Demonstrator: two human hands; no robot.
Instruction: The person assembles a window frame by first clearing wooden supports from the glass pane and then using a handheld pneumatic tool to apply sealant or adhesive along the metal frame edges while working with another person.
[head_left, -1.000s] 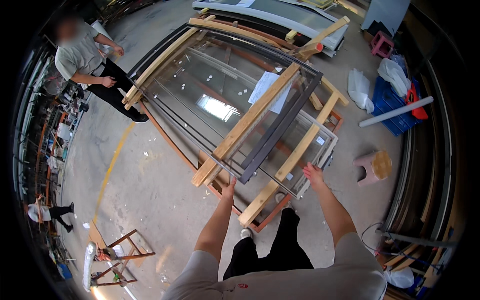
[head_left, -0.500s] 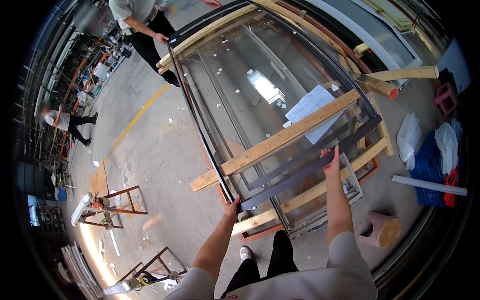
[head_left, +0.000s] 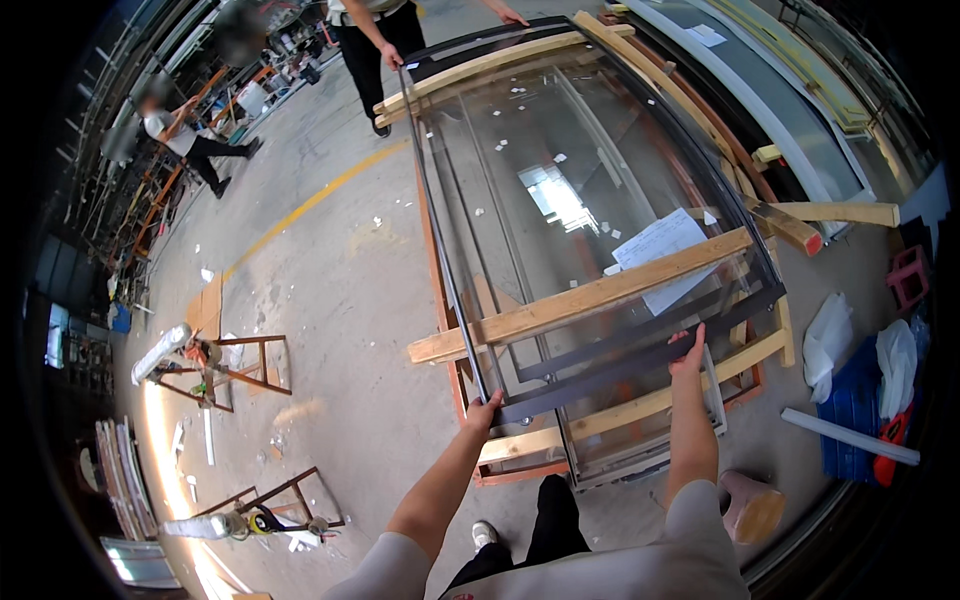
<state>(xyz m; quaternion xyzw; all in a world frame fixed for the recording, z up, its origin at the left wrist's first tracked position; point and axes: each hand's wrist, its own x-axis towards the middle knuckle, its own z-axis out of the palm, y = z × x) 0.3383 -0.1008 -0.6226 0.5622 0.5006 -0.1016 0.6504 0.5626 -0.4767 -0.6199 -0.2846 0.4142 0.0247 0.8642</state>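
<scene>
A large dark-framed glass panel [head_left: 600, 375] slants away from me, its near rail held between my hands. My left hand [head_left: 484, 412] is closed on the near left corner. Further right, my right hand [head_left: 687, 350] grips the same rail, thumb on top. At the far end, another person's hand [head_left: 391, 57] holds the far left corner; that person's other hand [head_left: 514, 17] is by the far rail. A wooden beam [head_left: 600, 297] crosses near my end, with the frame's left rail passing over it. Written paper sheets [head_left: 660, 245] lie partly behind the beam.
More wooden beams [head_left: 640, 405] and an orange-brown support [head_left: 520, 475] sit below the panel. At right are a stool [head_left: 752, 508], a blue crate [head_left: 850, 400], plastic bags and a white strip [head_left: 850, 436]. Metal trestles [head_left: 265, 365] stand left; another person [head_left: 185, 140] walks beyond.
The view has swung, so the panel, beams and far person appear further right and lower. Both my hands keep their grip on the near rail. The walking person in the background has shifted slightly.
</scene>
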